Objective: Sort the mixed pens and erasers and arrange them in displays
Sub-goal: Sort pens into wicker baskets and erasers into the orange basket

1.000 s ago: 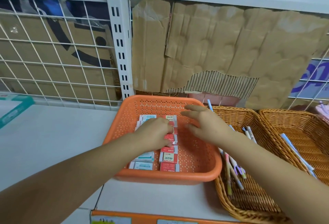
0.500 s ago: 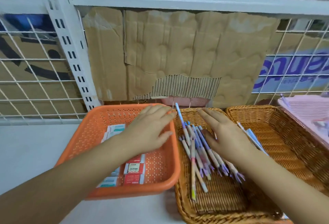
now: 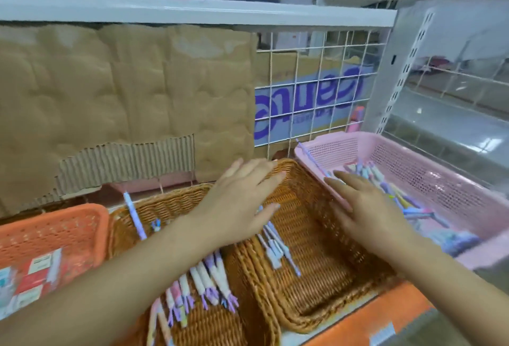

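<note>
Ok so both hands are flat and empty here. The left hand (image 3: 242, 202) has straight, slightly spread fingers and holds nothing. It sits over the far-left corner of the middle brown woven wicker basket (image 3: 316, 285), thumb just above the few pale blue and purple pens (image 3: 275, 249) lying in it. Can't tell if it actually touches the rim. The right hand (image 3: 369, 208) is just as loose, lying across the near-left rim of the pink perforated plastic basket (image 3: 446, 180) at 3 o'clock, fingertips just beside the pile of pastel pens (image 3: 391, 191) inside.

Everything's on a pale store shelf (image 3: 292, 335) with an orange strip (image 3: 369, 315) along its front edge at 5 o'clock. Behind: a torn brown cardboard sheet (image 3: 124, 92) at 11 o'clock, a white wire grid (image 3: 316, 84) at 1 o'clock, and a white shelf board (image 3: 192, 12) at 12.

At 7 o'clock a second brown wicker basket (image 3: 170, 205) holds a row of white and purple pens (image 3: 206, 282). At 9 o'clock the orange perforated plastic basket (image 3: 55, 224) holds red and teal boxed erasers (image 3: 33, 279).
</note>
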